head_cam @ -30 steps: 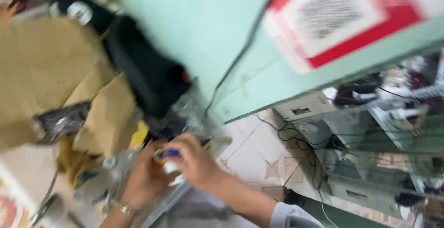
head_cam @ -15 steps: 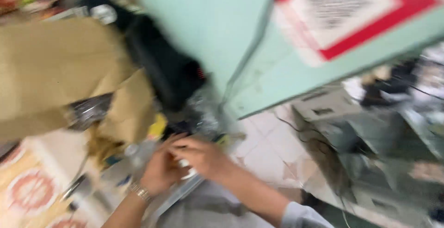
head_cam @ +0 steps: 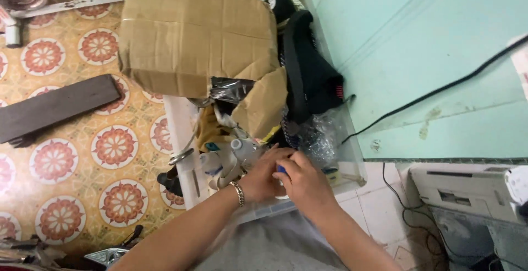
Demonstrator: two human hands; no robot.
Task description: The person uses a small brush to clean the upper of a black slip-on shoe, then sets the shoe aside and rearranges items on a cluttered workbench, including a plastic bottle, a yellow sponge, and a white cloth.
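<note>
Both my hands are together inside a clear plastic bin (head_cam: 352, 169) full of clutter. My left hand (head_cam: 263, 176), with a metal bracelet on the wrist, and my right hand (head_cam: 303, 182) close around a small blue and white object (head_cam: 281, 168); most of it is hidden by my fingers. Just left of my hands lie white plastic bottles (head_cam: 234, 155). Crumpled clear plastic wrap (head_cam: 319, 139) sits just beyond my right hand.
A large taped cardboard box (head_cam: 192, 34) rests over the bin's far end, beside a black bag (head_cam: 311, 75). A dark plank (head_cam: 58, 106) lies on the patterned tile floor (head_cam: 110, 144). A black cable (head_cam: 440, 86) runs along the green wall. Grey equipment (head_cam: 467, 188) stands at the right.
The view has swung and steadied, so the patterned floor and whole cardboard box now show. My hands stay together in the bin on the small object.
</note>
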